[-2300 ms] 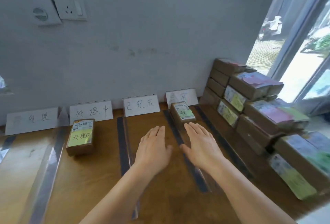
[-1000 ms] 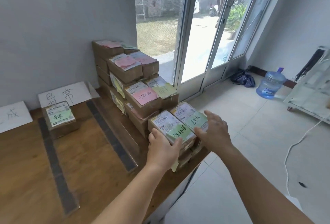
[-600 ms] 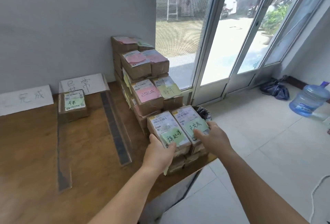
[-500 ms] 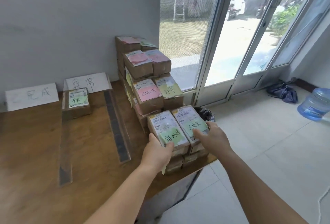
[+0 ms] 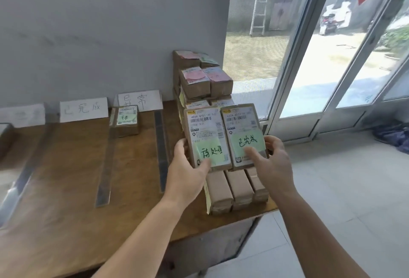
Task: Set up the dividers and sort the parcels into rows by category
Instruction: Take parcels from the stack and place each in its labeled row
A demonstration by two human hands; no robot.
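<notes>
Both parcels now sit raised off the stack [image 5: 236, 189] at the table's [image 5: 66, 189] right end. Left hand [image 5: 188, 171] grips the left parcel [image 5: 205, 131], right hand [image 5: 272, 162] pinches the right parcel [image 5: 242, 127]. Carried pressed together, either could slip, or a loose green note peel off.

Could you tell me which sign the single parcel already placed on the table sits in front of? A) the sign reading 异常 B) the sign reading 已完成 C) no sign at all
A, since the lone parcel with the green note sits right below the 异常 sign, while the spot before the 已完成 sign holds none.
</notes>
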